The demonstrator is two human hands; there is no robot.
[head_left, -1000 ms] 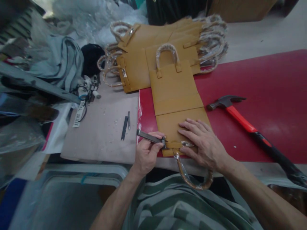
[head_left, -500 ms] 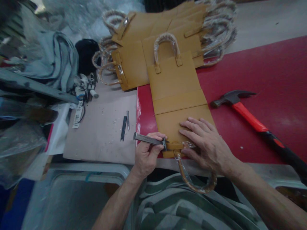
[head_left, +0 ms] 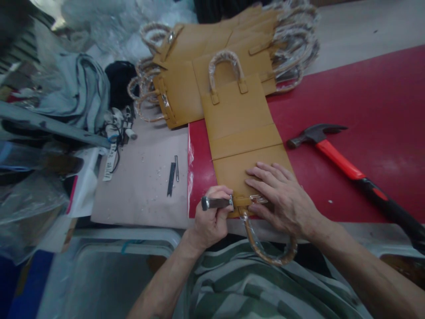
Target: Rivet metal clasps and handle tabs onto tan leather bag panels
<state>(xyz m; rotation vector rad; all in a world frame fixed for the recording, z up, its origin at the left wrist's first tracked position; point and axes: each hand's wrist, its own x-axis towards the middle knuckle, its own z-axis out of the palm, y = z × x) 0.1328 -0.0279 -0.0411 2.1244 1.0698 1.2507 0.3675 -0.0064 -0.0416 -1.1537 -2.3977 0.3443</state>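
A tan leather bag panel [head_left: 237, 106] lies flat in front of me, a film-wrapped handle at each end. My left hand [head_left: 212, 217] pinches a metal punch [head_left: 215, 203], its working end at the left end of the short strap [head_left: 243, 201] near the panel's lower edge. The punch's tip is partly hidden by my fingers. My right hand [head_left: 282, 199] rests on the panel with fingers stretched out, beside the film-covered buckle [head_left: 258, 199]. The near handle [head_left: 262, 252] hangs over the table edge towards my lap.
A claw hammer [head_left: 352, 173] lies on the red mat [head_left: 348, 97] to the right. Two slim metal tools [head_left: 171, 179] lie on the pale board [head_left: 139, 199] at left. Behind is a pile of similar tan panels [head_left: 179, 88]. A plastic bin [head_left: 116, 235] stands below the left edge.
The punch in my left hand has tipped from a leftward slant to more upright, its head shifting right. My right hand stays on the panel. The whole view has shifted slightly.
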